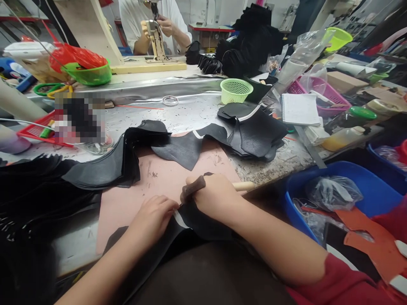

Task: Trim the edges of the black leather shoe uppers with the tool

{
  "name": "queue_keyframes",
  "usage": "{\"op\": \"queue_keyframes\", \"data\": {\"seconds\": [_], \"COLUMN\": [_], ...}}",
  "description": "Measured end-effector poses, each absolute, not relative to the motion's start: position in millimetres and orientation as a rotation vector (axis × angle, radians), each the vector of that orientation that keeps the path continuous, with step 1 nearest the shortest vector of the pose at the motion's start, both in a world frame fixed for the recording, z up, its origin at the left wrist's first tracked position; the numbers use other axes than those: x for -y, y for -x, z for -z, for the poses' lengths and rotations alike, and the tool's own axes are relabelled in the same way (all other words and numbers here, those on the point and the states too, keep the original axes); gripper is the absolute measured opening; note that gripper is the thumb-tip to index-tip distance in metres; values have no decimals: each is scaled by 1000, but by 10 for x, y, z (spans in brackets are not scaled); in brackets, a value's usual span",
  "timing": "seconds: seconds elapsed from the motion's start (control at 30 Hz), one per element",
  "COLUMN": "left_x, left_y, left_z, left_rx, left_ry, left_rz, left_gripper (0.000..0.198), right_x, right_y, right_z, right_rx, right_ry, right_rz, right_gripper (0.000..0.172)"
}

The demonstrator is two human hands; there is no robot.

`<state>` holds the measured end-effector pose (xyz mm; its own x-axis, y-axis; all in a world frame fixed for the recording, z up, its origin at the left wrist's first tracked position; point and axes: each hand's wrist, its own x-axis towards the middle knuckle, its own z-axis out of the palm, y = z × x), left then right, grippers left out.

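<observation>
Right hand, lower centre of frame, is fisted around a wooden-handled tool. The pale handle sticks out to the right and the dark working end pokes out by the thumb. The short choke-up grip probably gives control at the tip.

Left hand sits just left of it, palm down, fingers together and pressed on the black piece. It isn't wrapped around anything and looks like it's pinning the piece so it can't slide. Its fingertips end right at the white edge strip, touching distance from the tool tip.

The black piece lies at the bottom edge of the pink mat, partly hanging off the bench toward the body. The mat likely serves as a work pad over the rough benchtop.

A stack of black cut pieces sits at left centre and a looser pile at right centre, both within arm's reach. One single piece lies between them.

A green basket and a notebook are further up, and a blue tub is at lower right. At top centre, another person's hands are at a machine, well apart.
</observation>
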<state>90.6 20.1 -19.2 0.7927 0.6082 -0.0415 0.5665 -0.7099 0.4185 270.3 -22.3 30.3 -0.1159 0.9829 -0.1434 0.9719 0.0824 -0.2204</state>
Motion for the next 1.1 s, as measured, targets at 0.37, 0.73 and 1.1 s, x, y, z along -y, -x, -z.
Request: {"op": "queue_keyframes", "data": {"seconds": [0.37,0.73,1.1], "left_x": [-169,-220,-264], "left_y": [-688,-581,-464], "left_z": [277,200,212], "left_rx": [-715,-617,-627], "left_ry": [-2671,-2829,-2640], "left_rz": [-361,-220,-206], "left_gripper": [23,29,27], "right_x": [238,294,277], "right_y": [-2564,-2451,-2416], "right_z": [-282,-314,-227], "right_rx": [2364,2439,2396], "right_ry": [2016,2048,2083], "right_rz": [-435,-394,-266], "right_gripper": [16,15,16]}}
